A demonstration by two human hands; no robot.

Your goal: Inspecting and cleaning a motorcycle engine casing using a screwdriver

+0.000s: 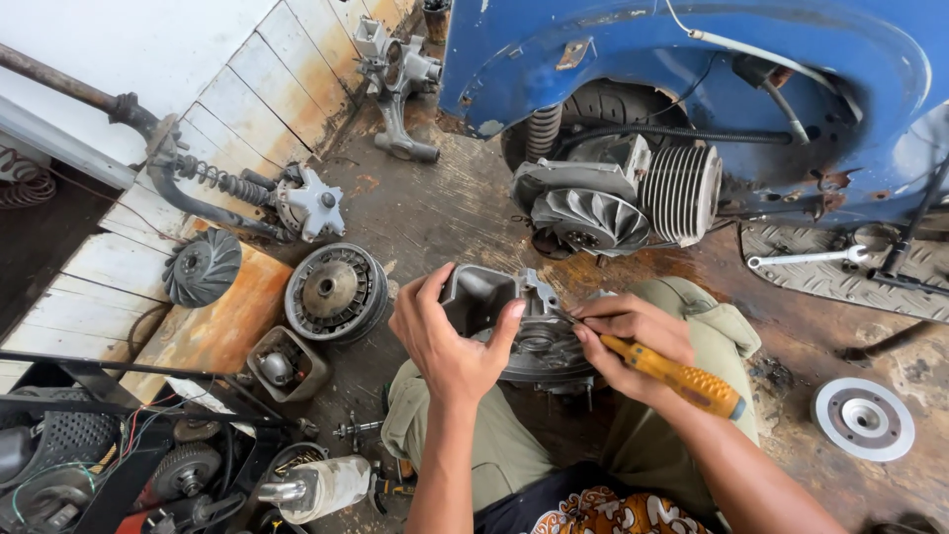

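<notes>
My left hand (447, 334) grips the upper left edge of a grey metal engine casing (524, 326) that rests on my knees. My right hand (633, 341) holds a screwdriver with an orange-yellow handle (687, 380); its tip points left into the casing near the top edge. Both hands meet over the casing, in front of the blue scooter's exposed engine (613, 198) with its finned cylinder and fan.
A round clutch assembly (336, 292), a dark fan wheel (203, 267), a small housing (287, 364) and a fork with spring (237, 188) lie at left. A wrench (806, 259) lies on the tread plate at right, a pale disc (863, 418) below it. Parts are piled at lower left.
</notes>
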